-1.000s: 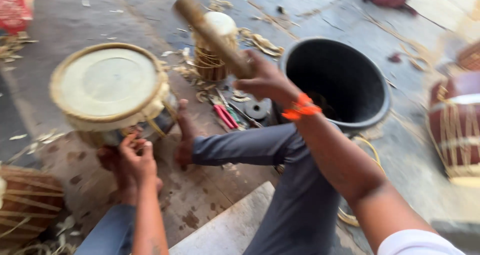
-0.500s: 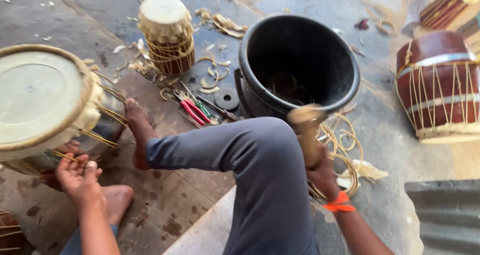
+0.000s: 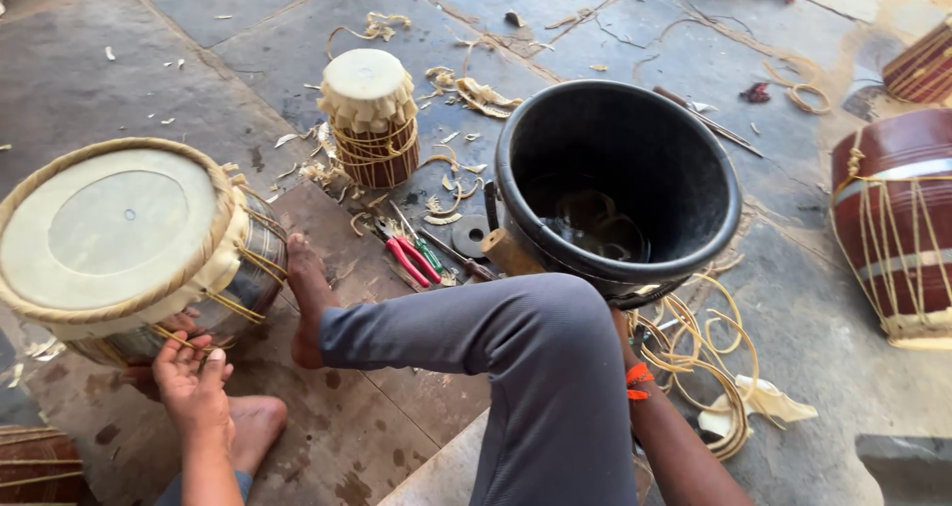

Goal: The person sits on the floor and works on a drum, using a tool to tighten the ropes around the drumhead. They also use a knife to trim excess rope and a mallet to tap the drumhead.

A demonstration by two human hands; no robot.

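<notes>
A large drum (image 3: 129, 233) with a pale skin head and rope lacing lies tilted on the floor against my foot (image 3: 307, 298). My left hand (image 3: 193, 382) rests with its fingers spread on the lacing at the drum's lower edge. My right hand (image 3: 623, 339) is almost wholly hidden behind my raised knee (image 3: 535, 357); only the wrist with an orange band shows, close to the black bucket (image 3: 714, 169). A wooden mallet head (image 3: 511, 251) pokes out between the knee and the bucket. I cannot see whether the right hand holds it.
A small laced drum (image 3: 369, 119) stands behind red-handled pliers (image 3: 407, 258) and other tools. Coiled hide strips (image 3: 709, 367) lie right of the bucket. A brown drum (image 3: 897, 228) stands at the right, another drum (image 3: 35, 461) at the bottom left. Scraps litter the stone floor.
My right hand swung the wooden mallet from high above the drum down beside the bucket and has dropped behind my knee. My left hand stayed at the drum's lower edge.
</notes>
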